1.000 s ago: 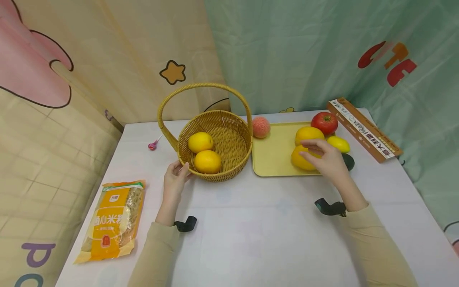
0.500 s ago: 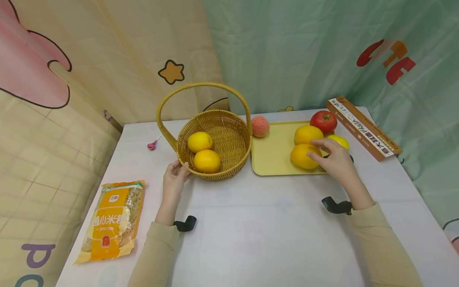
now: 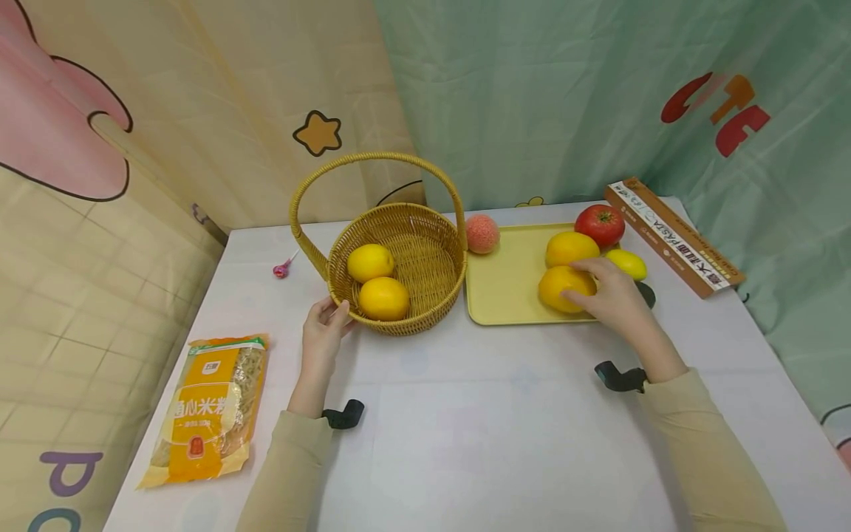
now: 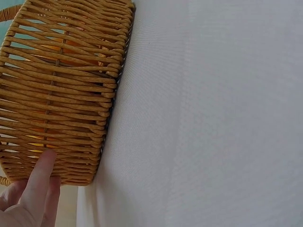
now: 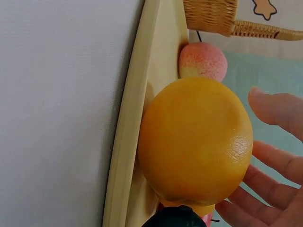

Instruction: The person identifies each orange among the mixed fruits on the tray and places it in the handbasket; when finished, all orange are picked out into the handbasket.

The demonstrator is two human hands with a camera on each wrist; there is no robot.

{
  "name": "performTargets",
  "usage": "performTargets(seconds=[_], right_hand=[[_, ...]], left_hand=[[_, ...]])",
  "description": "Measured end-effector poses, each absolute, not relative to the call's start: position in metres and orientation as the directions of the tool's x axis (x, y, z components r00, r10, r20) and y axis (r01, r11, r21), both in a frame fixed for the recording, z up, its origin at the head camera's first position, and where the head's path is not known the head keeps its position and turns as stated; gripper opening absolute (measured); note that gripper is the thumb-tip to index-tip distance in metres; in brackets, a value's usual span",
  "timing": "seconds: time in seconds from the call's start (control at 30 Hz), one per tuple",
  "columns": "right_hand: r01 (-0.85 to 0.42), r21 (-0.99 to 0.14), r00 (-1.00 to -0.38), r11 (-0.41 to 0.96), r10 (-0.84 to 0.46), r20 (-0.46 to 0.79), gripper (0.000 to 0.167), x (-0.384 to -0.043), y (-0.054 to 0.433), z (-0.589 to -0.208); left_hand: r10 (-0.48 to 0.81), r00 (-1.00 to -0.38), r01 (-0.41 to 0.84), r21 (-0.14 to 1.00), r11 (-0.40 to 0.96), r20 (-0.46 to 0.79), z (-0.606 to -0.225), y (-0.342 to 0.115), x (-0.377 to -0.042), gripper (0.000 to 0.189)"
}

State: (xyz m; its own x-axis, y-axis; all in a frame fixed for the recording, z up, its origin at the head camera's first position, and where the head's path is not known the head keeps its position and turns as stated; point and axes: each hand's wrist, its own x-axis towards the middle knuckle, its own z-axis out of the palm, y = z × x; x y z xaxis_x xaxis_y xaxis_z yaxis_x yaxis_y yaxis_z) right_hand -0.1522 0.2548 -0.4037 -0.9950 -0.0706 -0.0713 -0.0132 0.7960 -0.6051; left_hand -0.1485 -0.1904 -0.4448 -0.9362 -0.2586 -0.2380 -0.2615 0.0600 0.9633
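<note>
My left hand (image 3: 322,336) pinches the near-left rim of a woven basket (image 3: 432,284), thumb over the rim and fingers outside. In the left wrist view, a finger (image 4: 42,177) lies along the basket's woven side (image 4: 61,94). Two yellow fruits (image 3: 384,299) sit inside the basket. My right hand (image 3: 618,299) is at the nearer of two yellow-orange fruits (image 3: 557,288) on a pale yellow tray (image 3: 505,295). The right wrist view shows this smooth, round fruit (image 5: 194,142) with my spread fingers (image 5: 279,189) beside it and the thumb apart from it.
A pink peach-like ball (image 3: 482,234) is by the tray's left corner. A tomato (image 3: 600,226), a lemon (image 3: 626,264) and a dark green item (image 3: 645,294) lie at its right. Beyond is a pasta box (image 3: 674,236). A lollipop (image 3: 282,270) and noodle bag (image 3: 209,406) lie left.
My right hand shifted right, then came back left and down to the nearer fruit on the tray. The left hand and basket have stayed in place.
</note>
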Motion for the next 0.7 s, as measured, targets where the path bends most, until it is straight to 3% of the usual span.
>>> performTargets(seconds=[0.4, 0.7], right_hand=[[-0.039, -0.507, -0.99, 0.861, -0.104, -0.1, 0.079, -0.159, 0.247, -0.413], [-0.086, -0.468, -0.993, 0.88, -0.114, -0.033, 0.086, -0.158, 0.244, -0.424]], left_hand=[[-0.261, -0.934, -0.269, 0.961, 0.059, -0.245, -0.446, -0.191, -0.148, 0.053], [-0.257, -0.938, -0.247, 0.969, 0.027, -0.232, -0.445, -0.189, -0.148, 0.053]])
